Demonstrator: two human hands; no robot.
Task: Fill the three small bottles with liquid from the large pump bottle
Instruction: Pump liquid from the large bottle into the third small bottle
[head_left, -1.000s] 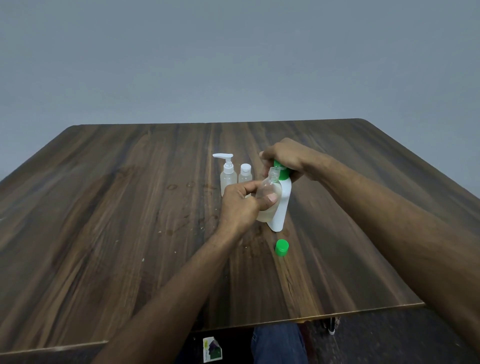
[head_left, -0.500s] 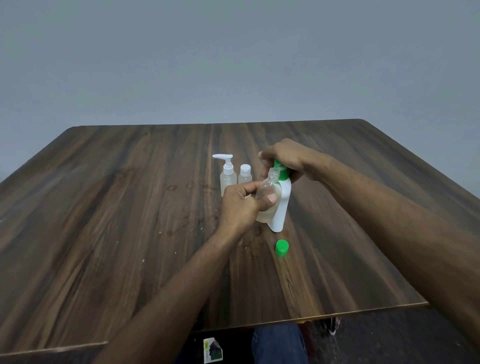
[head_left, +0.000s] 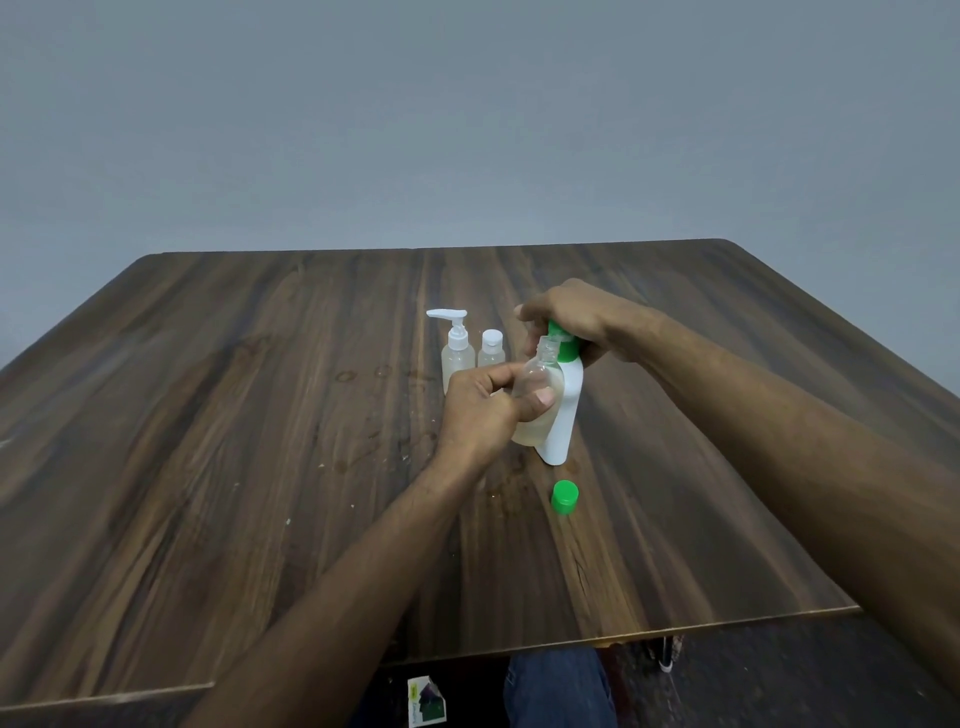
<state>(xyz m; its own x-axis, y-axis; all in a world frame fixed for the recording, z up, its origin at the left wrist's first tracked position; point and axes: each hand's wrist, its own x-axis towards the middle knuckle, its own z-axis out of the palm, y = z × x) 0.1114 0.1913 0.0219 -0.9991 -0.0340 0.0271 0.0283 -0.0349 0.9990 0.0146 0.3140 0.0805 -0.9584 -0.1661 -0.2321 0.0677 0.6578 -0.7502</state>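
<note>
Mid-frame, the left hand grips a clear small bottle part-filled with pale liquid. The right hand curls over the white pump bottle's green pump head.

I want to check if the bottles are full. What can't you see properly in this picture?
Head view only:
- Pump top of the large pump bottle: covered by the right hand.
- Clear small bottle: partly wrapped by the left hand, so its exact fill level is unclear.
- The two small bottles behind: too small to judge their fill.
- Floor items: cut off by the table edge.
</note>
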